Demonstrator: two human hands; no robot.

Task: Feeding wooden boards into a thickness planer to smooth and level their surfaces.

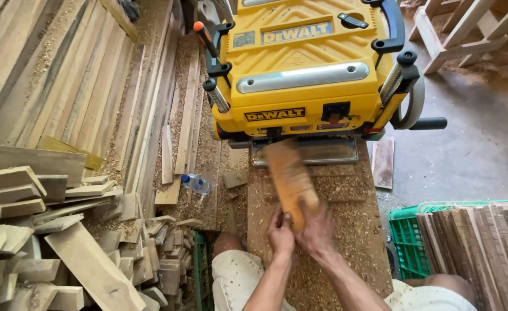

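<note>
- Both hands, left hand and right hand, grip the near end of a short board.
- Board's far end sits at the yellow planer mouth; blurred.
- Stacked boards in the green crate alongside; planed or not, cannot tell.

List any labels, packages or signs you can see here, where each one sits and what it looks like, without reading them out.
Top label plate: planer's lid, grey rectangle, yellow lettering.
Front label: planer's front face, black strip.
Small sticker: left of the top plate, grey square.
Plastic bottle: lying among sawdust at left, clear, blue cap.
</note>
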